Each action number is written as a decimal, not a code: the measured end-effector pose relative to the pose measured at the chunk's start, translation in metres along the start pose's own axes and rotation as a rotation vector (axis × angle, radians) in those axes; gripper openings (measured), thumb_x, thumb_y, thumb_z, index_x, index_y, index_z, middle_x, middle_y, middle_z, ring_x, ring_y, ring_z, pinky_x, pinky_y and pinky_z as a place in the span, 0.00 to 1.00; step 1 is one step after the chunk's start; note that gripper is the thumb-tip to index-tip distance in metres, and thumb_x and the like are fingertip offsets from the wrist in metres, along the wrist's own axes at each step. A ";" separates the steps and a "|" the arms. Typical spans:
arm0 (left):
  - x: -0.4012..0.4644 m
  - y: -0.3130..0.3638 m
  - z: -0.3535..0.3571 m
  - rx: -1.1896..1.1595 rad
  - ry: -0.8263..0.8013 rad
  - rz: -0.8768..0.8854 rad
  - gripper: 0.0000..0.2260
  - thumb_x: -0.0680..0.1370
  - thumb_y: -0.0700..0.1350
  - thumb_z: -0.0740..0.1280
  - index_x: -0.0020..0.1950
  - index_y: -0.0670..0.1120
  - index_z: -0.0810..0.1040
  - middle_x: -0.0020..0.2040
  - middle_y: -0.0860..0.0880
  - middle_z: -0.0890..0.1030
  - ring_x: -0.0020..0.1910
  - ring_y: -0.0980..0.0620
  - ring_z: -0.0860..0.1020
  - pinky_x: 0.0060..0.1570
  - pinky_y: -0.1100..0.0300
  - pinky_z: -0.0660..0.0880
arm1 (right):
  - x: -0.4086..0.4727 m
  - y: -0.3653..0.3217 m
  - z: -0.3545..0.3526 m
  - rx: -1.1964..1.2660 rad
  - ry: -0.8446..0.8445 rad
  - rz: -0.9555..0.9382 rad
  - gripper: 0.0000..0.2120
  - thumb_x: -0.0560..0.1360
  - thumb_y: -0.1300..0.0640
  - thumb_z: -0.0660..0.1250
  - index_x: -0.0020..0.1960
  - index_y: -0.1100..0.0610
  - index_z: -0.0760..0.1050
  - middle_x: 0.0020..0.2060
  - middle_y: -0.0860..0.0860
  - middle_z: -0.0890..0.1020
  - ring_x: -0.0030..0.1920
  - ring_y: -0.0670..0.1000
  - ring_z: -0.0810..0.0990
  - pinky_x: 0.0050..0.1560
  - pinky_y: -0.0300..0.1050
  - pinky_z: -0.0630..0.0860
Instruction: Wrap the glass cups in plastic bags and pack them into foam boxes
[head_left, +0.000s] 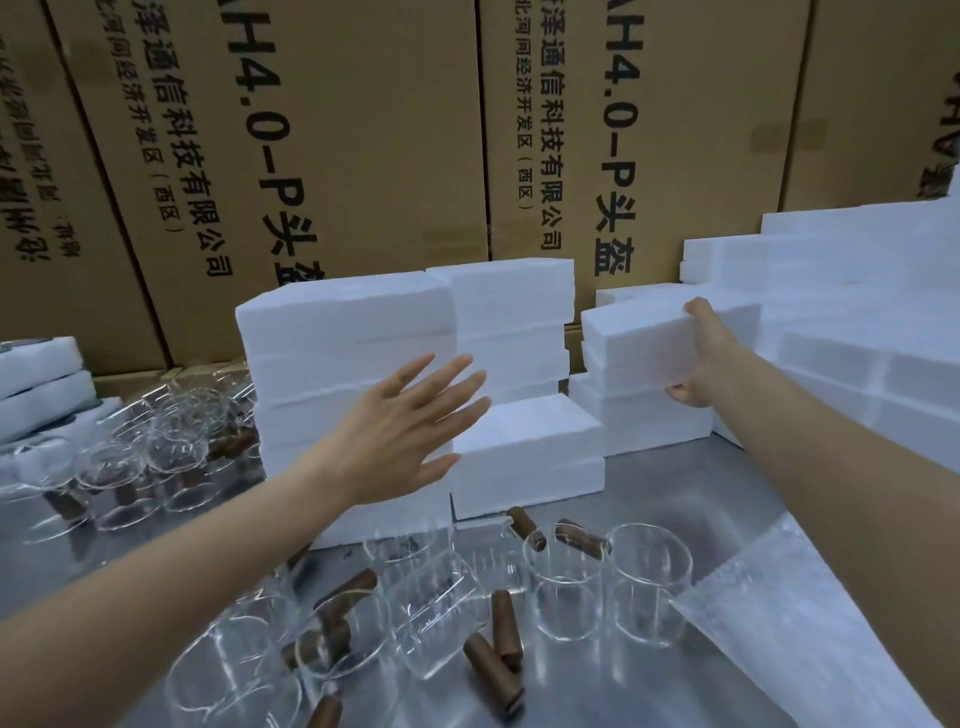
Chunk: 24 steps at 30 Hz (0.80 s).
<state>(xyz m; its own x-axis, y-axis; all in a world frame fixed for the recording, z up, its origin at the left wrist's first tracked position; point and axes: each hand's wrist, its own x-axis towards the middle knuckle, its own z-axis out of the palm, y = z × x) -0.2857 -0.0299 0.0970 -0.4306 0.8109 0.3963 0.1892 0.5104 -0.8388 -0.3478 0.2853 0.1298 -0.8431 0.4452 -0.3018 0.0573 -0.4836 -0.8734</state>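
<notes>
right hand (698, 358) out at two o'clock, fingers over the top and thumb under the end of a white foam box (641, 338), gripping it; the box sits topmost on a short stack. left hand (410, 431) raised at eleven o'clock, fingers straight and spread, holding nothing, in front of the tall foam stack (343, 364); cannot tell if it touches. lower foam stack (524, 457) between the two, at twelve. glass cups (608, 577) with brown handles (506, 626) crowd the steel table (660, 483) at six o'clock, some upright, some tipped on their sides. more cups (135, 457) at nine o'clock. pile of plastic bags (789, 623) at four o'clock, edge touching the nearest cup. stepped foam boxes (857, 312) at three o'clock. printed cardboard cartons (363, 130) wall off the back.
</notes>
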 end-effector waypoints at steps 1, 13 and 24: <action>-0.002 -0.001 0.003 0.002 -0.008 -0.003 0.27 0.73 0.60 0.68 0.68 0.48 0.76 0.69 0.46 0.73 0.70 0.45 0.69 0.70 0.48 0.57 | 0.002 0.001 0.002 -0.005 0.002 0.002 0.24 0.69 0.40 0.70 0.56 0.52 0.66 0.40 0.50 0.73 0.45 0.52 0.74 0.50 0.50 0.73; -0.019 -0.005 0.014 -0.037 -0.105 -0.049 0.27 0.78 0.57 0.50 0.70 0.46 0.73 0.70 0.44 0.73 0.71 0.42 0.68 0.70 0.46 0.59 | 0.024 0.011 0.015 -0.073 0.047 -0.058 0.19 0.72 0.38 0.66 0.50 0.51 0.65 0.36 0.48 0.71 0.34 0.50 0.70 0.45 0.49 0.73; -0.026 -0.005 0.009 -0.164 -0.029 -0.123 0.25 0.79 0.57 0.53 0.71 0.47 0.72 0.72 0.43 0.70 0.72 0.41 0.65 0.71 0.46 0.57 | 0.032 0.015 0.009 -0.159 0.064 0.016 0.28 0.71 0.32 0.61 0.59 0.53 0.65 0.50 0.51 0.72 0.55 0.55 0.72 0.61 0.52 0.68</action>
<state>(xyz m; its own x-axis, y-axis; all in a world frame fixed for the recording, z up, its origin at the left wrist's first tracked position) -0.2834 -0.0563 0.0874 -0.4842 0.7324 0.4787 0.2736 0.6464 -0.7123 -0.3789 0.2854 0.1105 -0.8061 0.4878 -0.3351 0.1587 -0.3674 -0.9164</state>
